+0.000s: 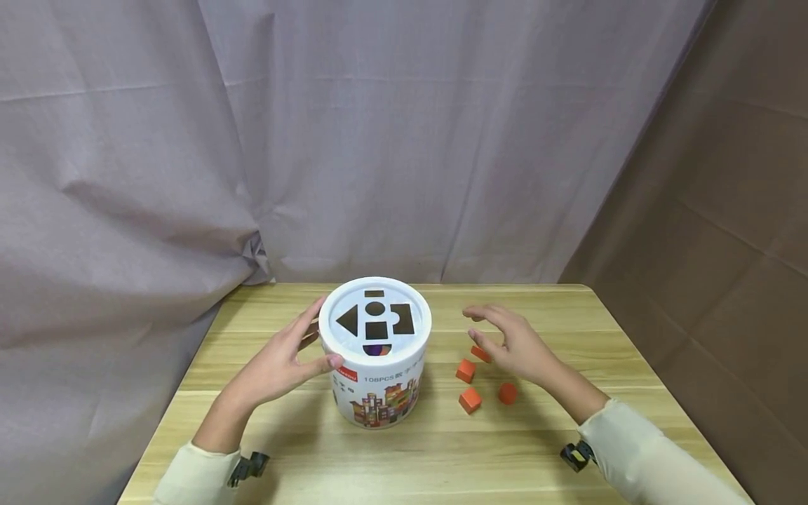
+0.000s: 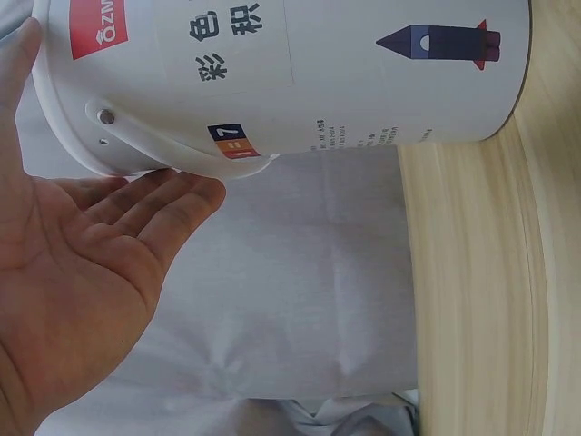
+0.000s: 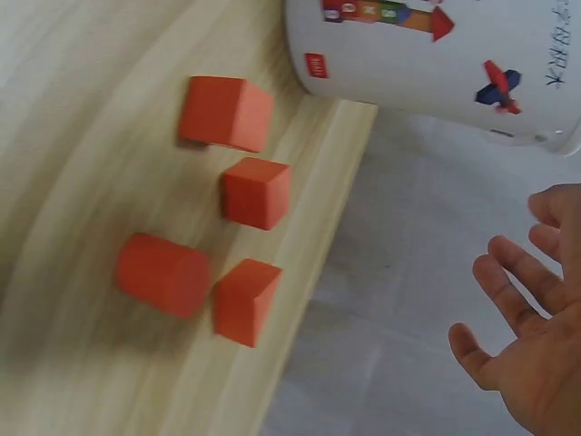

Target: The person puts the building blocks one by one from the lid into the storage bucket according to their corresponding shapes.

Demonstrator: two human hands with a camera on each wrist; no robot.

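Observation:
A white block bucket (image 1: 344,403) with a printed side stands upright on the table, its lid (image 1: 398,345) pierced by cut-out shapes. My left hand (image 1: 278,368) touches the bucket's left side, thumb at the front of the rim and the other fingers farther back. In the left wrist view those fingers reach the rim beside the white handle (image 2: 163,143), with the palm apart from the bucket. My right hand (image 1: 520,344) hovers with loose fingers, holding nothing. Below and beside it lie orange-red blocks: a cylinder (image 3: 163,275), a wedge-shaped block (image 3: 243,302) and two box-shaped blocks (image 3: 258,193).
Through the lid's front opening, purple and orange pieces (image 1: 376,349) show inside the bucket. The wooden table (image 1: 303,463) ends at the back before a grey curtain (image 1: 391,140). A brown cloth (image 1: 726,231) hangs along the right side.

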